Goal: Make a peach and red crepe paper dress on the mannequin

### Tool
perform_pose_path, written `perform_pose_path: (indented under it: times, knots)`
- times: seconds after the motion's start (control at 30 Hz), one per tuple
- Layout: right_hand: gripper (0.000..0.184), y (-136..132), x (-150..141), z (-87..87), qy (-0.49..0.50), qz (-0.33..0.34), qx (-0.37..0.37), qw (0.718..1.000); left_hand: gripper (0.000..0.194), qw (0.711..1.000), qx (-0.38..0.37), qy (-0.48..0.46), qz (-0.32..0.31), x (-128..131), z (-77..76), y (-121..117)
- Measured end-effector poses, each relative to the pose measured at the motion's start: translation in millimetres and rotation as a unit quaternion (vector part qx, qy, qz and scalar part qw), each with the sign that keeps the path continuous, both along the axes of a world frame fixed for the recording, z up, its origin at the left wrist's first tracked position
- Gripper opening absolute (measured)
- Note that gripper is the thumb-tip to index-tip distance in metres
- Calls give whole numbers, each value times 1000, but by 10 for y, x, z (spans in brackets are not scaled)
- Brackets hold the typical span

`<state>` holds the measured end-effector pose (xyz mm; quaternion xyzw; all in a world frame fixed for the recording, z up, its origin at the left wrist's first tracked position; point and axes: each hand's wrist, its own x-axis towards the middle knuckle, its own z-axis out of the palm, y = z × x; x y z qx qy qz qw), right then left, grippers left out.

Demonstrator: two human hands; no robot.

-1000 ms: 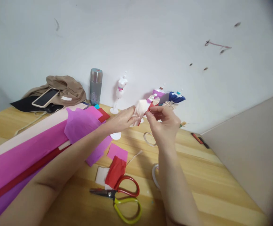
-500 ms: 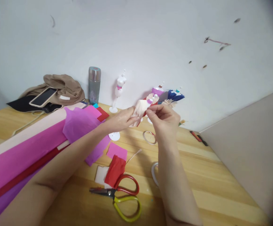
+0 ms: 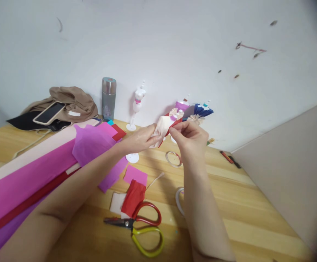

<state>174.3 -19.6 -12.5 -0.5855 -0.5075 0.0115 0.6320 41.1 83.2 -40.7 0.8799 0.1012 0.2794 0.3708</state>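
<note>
A small dress-form mannequin wrapped in cream paper [image 3: 163, 124], with a pleated cream bow [image 3: 176, 114] near its top, is held tilted above the table. My left hand [image 3: 143, 139] is closed round its lower part. My right hand [image 3: 192, 134] pinches the edge of red crepe paper [image 3: 177, 122] on the mannequin's right side. Fingers hide part of the figure. Behind it stand a bare white mannequin [image 3: 138, 104] with a pink band, one in purple paper [image 3: 182, 105] and one in blue paper [image 3: 202, 110].
Scissors [image 3: 132, 224] with red and yellow handles lie in front, near a red paper piece [image 3: 133, 198] and a pink square [image 3: 135, 175]. Tape rolls [image 3: 174, 159] rest beneath my hands. Paper sheets [image 3: 38, 156], a phone [image 3: 49, 112], brown cloth [image 3: 73, 100] and a flask [image 3: 109, 100] are left.
The view has shifted slightly. More of the red paper shows between my right fingers and the mannequin. Both hands keep their hold in nearly the same place.
</note>
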Motion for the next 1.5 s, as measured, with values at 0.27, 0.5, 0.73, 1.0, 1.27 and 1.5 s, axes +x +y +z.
perform_pose_path:
  times: [0.27,0.5,0.73,1.0,1.27,1.5]
  knots:
    - [12,-14,56,27,34,5,47,998,36,1000,-9,8,-10,-69,61,-6]
    - [13,-11,133,19,33,13,16,999,46,998,-2,23,-54,-71,88,8]
    - [12,4,107,10,44,9,27,999,38,999,-4,36,-40,-67,62,9]
    - [11,9,119,-11,72,50,16,996,35,997,-10,42,-58,-81,90,0]
    - [21,-41,79,48,116,91,0,989,35,988,-109,0,-107,-123,103,16]
    - [26,-2,94,21,169,92,-17,981,45,949,-282,-65,-124,-101,15,121]
